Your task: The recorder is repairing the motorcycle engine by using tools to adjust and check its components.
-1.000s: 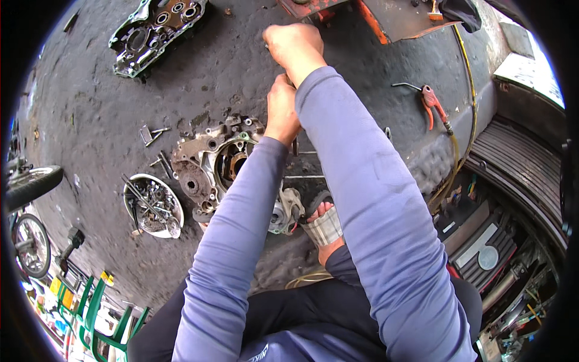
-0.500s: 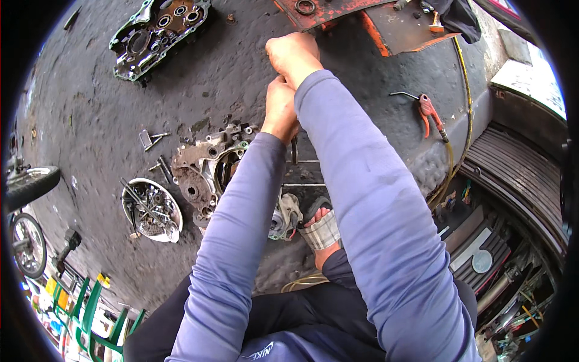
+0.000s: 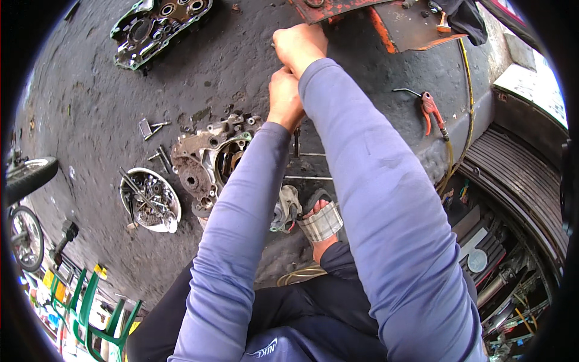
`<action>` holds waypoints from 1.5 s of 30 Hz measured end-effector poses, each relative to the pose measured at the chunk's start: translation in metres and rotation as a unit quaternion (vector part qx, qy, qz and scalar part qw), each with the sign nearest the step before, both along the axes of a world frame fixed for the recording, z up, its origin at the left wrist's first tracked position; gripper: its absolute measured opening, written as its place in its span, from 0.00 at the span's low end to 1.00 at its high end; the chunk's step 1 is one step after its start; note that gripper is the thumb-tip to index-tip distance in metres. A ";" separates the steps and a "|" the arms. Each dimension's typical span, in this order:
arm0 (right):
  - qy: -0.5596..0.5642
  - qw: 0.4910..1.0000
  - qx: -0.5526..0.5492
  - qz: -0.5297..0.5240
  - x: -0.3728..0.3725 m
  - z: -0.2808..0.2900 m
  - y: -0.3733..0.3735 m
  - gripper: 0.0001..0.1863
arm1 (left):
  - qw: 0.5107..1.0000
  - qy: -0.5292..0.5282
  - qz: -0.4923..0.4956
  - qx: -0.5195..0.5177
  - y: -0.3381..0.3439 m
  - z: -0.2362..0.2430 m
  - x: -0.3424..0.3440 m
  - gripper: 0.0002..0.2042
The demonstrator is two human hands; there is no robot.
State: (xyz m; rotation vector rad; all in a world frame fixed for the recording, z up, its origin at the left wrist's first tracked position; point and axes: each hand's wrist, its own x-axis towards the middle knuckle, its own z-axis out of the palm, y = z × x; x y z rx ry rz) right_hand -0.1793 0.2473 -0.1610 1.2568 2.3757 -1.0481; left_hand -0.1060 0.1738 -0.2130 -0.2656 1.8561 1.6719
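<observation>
Both my arms reach out ahead over the dark ground, the fists stacked one beyond the other. My right hand [image 3: 300, 47], the farther one, is closed, and what it grips is hidden; a small dark tip shows at its left side. My left hand [image 3: 284, 96] is closed just nearer, by the right wrist, and its fingers hide whatever is in them. Under and left of my left forearm lies a dirty metal engine case half [image 3: 196, 163] with an open round cavity. A smaller grey metal engine part [image 3: 286, 208] lies between my forearms, next to my sandalled foot.
Another engine case half [image 3: 158, 30] lies far left. A white bowl [image 3: 174, 205] of small metal parts stands left. Right of my arms lie a red air blow gun [image 3: 429, 108] and its yellow hose [image 3: 468, 90]. A worn red metal tray [image 3: 410, 27] is at the far side.
Both closed hands have shifted slightly farther away and stay stacked together. The view has tilted a little, so the surroundings sit somewhat higher.
</observation>
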 end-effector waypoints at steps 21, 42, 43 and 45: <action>0.047 0.996 -0.058 -0.039 -0.006 0.002 -0.011 0.30 | 0.998 0.025 0.021 -0.050 -0.013 -0.030 -0.007 0.21; 0.050 0.966 -0.199 -0.156 0.005 -0.079 -0.002 0.20 | 0.779 0.394 -0.245 -0.422 -0.140 0.049 0.051 0.28; 0.047 0.966 -0.201 -0.157 0.008 -0.079 -0.005 0.20 | 0.776 0.405 -0.243 -0.419 -0.143 0.049 0.047 0.27; 0.040 0.979 -0.181 -0.084 0.015 -0.077 -0.014 0.23 | 0.775 0.396 -0.246 -0.425 -0.148 0.052 0.043 0.27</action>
